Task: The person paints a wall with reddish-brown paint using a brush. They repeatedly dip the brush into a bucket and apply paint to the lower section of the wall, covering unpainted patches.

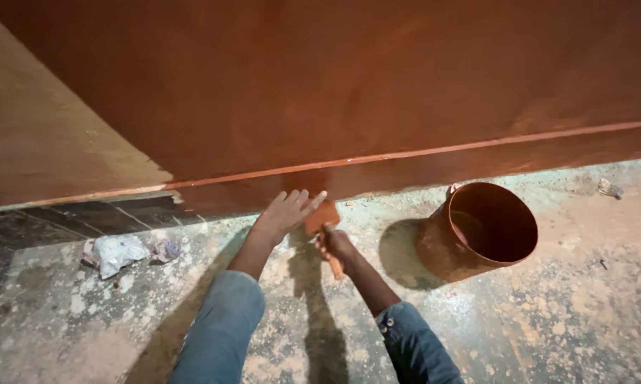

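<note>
My right hand point(335, 244) grips the paintbrush point(325, 227) at the skirting — my left hand point(286, 210) spread flat, empty — crumpled white wrapper point(117, 252) lying left.

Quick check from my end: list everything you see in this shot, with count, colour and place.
Wall: one, coated reddish-brown, unpainted tan patch at far left; fills the upper frame.
Skirting band: one, reddish-brown, along the wall's foot; dark and unpainted at left.
Paint bucket: one, smeared reddish-brown, open-topped, on the floor right of the hands.
Paintbrush: one, orange-brown, head at the skirting.
Crumpled wrapper: one, whitish, on the floor at left, a smaller scrap beside it.
Small debris: one piece, pale, far right by the wall.
Floor: one, grey concrete, pale speckles.
Left hand: fingers spread, at the skirting beside the brush head.
Right hand: grip closed on the brush handle.
Sleeves: two, blue denim, lower frame.
</note>
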